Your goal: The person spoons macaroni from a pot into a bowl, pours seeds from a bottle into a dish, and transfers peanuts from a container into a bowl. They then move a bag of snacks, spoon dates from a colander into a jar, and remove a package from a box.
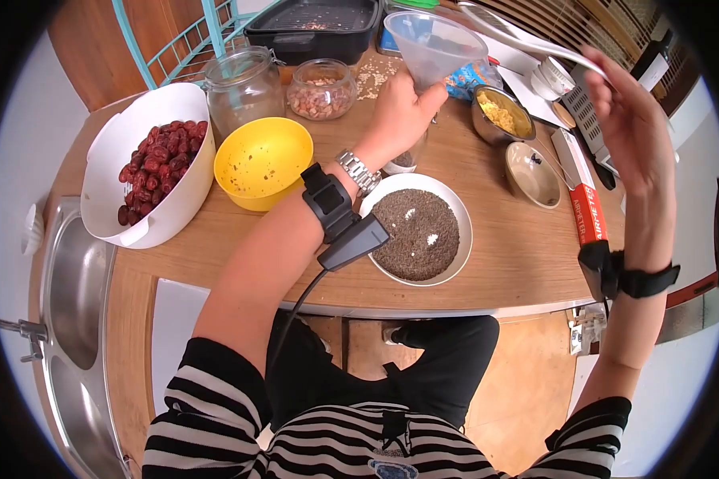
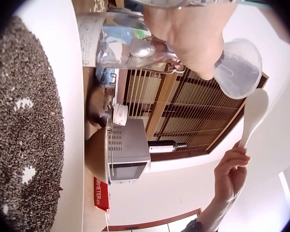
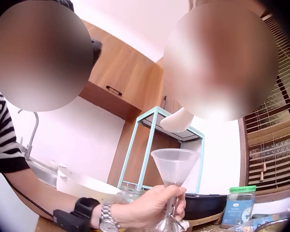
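My left hand (image 1: 403, 112) grips the narrow neck of a clear plastic funnel (image 1: 435, 48), whose wide mouth faces up. Below the fingers stands a clear glass bottle (image 2: 118, 53) with a wire clasp, mostly hidden behind the hand in the head view. The funnel's lower end is covered by the fingers. Raised high at the right, my right hand (image 1: 635, 124) holds a white spoon (image 2: 255, 108) by its handle; its bowl end is over the funnel in the right wrist view. In front of the bottle is a white bowl (image 2: 72, 121) of small dark seeds (image 1: 415, 239).
At left are a white basin (image 1: 100, 180) of red dates (image 1: 161, 164), a yellow bowl (image 1: 276, 144) and a glass jar (image 1: 244, 92). A nut jar (image 1: 321, 92) sits behind. Rightward stand a steel bowl (image 1: 485, 128), a beige bowl (image 1: 543, 188) and a red-and-white box (image 1: 587, 211).
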`<state>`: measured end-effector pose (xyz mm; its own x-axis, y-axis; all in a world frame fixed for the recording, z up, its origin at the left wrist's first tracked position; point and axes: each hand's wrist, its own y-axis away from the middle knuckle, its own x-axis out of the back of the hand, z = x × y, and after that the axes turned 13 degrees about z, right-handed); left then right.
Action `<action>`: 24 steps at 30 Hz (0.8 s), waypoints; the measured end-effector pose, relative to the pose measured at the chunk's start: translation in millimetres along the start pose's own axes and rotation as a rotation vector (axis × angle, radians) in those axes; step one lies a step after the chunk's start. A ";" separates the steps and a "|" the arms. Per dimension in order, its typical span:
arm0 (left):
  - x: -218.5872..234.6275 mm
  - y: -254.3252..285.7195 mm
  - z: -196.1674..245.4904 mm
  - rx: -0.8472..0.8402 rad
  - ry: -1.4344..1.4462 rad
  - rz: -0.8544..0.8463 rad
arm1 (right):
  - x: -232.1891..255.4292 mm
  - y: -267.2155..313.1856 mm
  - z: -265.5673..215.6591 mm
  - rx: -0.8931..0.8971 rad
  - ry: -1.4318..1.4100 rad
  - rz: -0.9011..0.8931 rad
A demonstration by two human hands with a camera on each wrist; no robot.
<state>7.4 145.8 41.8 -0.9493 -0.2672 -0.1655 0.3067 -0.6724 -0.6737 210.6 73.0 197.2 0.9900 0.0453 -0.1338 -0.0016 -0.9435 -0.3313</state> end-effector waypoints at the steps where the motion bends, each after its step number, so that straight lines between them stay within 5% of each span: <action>1: 0.5 0.1 0.7 0.000 0.000 0.001 | -7.7 -8.2 5.5 0.126 0.120 -0.080; 6: 2.4 -0.7 5.0 0.032 -0.043 -0.014 | -37.1 -7.1 27.2 0.343 0.506 -0.065; 13: 5.0 -3.4 9.1 0.095 -0.076 -0.053 | -31.5 2.6 30.9 0.729 0.588 -0.024; 16: 6.6 -6.5 9.8 0.085 -0.048 -0.113 | -17.0 12.1 25.0 0.668 0.487 0.073; 18: 6.6 -9.2 14.1 0.151 0.226 -0.142 | -10.2 24.4 25.1 0.554 0.318 0.204; 24: 15.8 -18.1 37.1 0.169 0.268 -0.264 | 27.4 68.6 49.9 0.278 0.167 0.234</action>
<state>-10.6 128.1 78.1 -0.9743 0.1045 -0.1994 0.0354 -0.8035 -0.5942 230.6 25.9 124.3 0.9677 -0.2360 -0.0892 -0.2451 -0.7961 -0.5533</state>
